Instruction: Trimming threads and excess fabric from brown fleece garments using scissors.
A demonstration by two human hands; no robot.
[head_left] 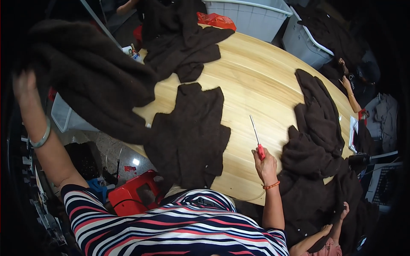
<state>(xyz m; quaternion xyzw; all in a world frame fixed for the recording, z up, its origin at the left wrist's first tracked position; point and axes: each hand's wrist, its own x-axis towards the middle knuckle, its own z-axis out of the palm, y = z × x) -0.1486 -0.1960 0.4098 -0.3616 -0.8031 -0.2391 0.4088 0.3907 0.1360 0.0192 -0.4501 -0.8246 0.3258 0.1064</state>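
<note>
My left hand is raised at the far left, smeared by motion, and closed on the edge of a dark brown fuzzy garment. This garment spreads through the air over the table's left edge. My right hand grips a red-handled tool with a long thin metal shaft, pointing away from me above the wooden table. Between my hands, a second dark brown knit garment lies flat on the table, its near end hanging by my waist. Its exact garment type is unclear.
More dark brown garments lie on the table, in a pile at right and another at the far left. White bins stand beyond. A red stool is below left. Other people's hands work at the right.
</note>
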